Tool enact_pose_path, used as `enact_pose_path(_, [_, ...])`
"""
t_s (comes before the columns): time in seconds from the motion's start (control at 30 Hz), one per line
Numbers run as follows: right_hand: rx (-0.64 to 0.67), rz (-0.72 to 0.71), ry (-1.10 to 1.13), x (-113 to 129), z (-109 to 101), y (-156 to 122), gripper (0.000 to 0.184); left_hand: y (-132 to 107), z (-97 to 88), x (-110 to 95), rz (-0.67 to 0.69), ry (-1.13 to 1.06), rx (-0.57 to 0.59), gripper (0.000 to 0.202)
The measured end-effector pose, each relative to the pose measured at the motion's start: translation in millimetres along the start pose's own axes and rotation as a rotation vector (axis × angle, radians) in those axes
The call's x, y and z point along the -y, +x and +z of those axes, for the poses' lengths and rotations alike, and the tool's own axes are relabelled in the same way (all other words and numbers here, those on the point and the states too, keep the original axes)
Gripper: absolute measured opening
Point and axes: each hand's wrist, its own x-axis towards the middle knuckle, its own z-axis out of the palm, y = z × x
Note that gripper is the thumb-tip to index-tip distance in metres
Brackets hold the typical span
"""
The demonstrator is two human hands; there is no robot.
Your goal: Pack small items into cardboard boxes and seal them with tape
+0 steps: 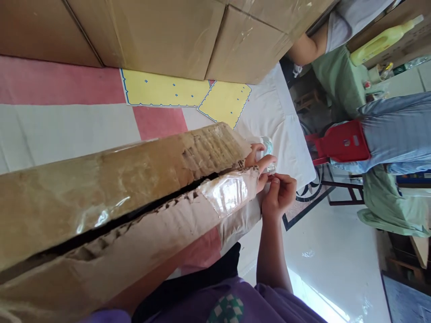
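A long cardboard box [111,175] with torn edges and shiny clear tape lies slantwise in front of me, a dark gap along its length. My left arm passes behind it. My left hand [260,166] comes out at the box's far right end, fingers curled around a small white packet-like thing with teal print [268,146]. Close beside it, my right hand [279,195] is closed, thumb and fingertips pinched together against the near side of that thing. What lies between those fingertips is too small to make out.
Large taped cartons [164,36] stand along the back of the table. Yellow sheets with blue borders [164,89] lie before them on the red-and-white tablecloth [67,125]. Another person's arm [308,47] shows at upper right. A red plastic chair [346,141] and a yellow bottle [380,42] are farther right.
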Motion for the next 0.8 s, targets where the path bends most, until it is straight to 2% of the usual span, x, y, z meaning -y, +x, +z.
enact_pose_path(0.1, [-0.024,-0.026,0.07,4.1,0.1,-1.3,0.013,-0.5,2.3,1.7,0.025,-0.007,-0.033,0.036])
enact_pose_path(0.17, [-0.07,0.021,0.157,7.5,-2.0,-1.3,0.014,-0.9,5.4,4.3,0.043,-0.03,-0.05,0.037])
enact_pose_path(0.2, [-0.085,0.094,0.212,8.9,-4.1,-0.3,0.015,-1.0,7.1,5.9,0.05,-0.043,-0.055,0.037])
enact_pose_path(0.27, [-0.037,0.348,0.322,10.7,-10.1,4.9,0.022,-0.8,10.2,8.7,0.055,-0.058,-0.062,0.04])
enact_pose_path(0.37, [0.219,0.764,0.441,11.7,-20.0,21.1,0.04,-0.4,12.8,11.1,0.057,-0.062,-0.063,0.042])
enact_pose_path(0.43, [0.406,0.917,0.458,13.1,-23.8,33.7,0.047,-0.4,13.2,11.0,0.063,-0.075,-0.061,0.041])
enact_pose_path(0.5, [0.517,0.958,0.415,15.8,-24.2,43.3,0.046,-0.6,12.7,10.3,0.054,-0.084,-0.058,0.038])
enact_pose_path(0.53, [0.532,0.948,0.387,17.5,-23.6,46.4,0.044,-0.6,12.4,9.9,0.05,-0.083,-0.053,0.038])
enact_pose_path(0.63, [0.489,0.876,0.373,22.0,-21.4,50.3,0.039,-0.2,11.2,9.2,0.039,-0.067,-0.048,0.045])
enact_pose_path(0.8, [0.432,0.818,0.473,26.1,-21.9,52.9,0.029,1.5,12.8,11.4,0.056,-0.051,-0.057,0.06])
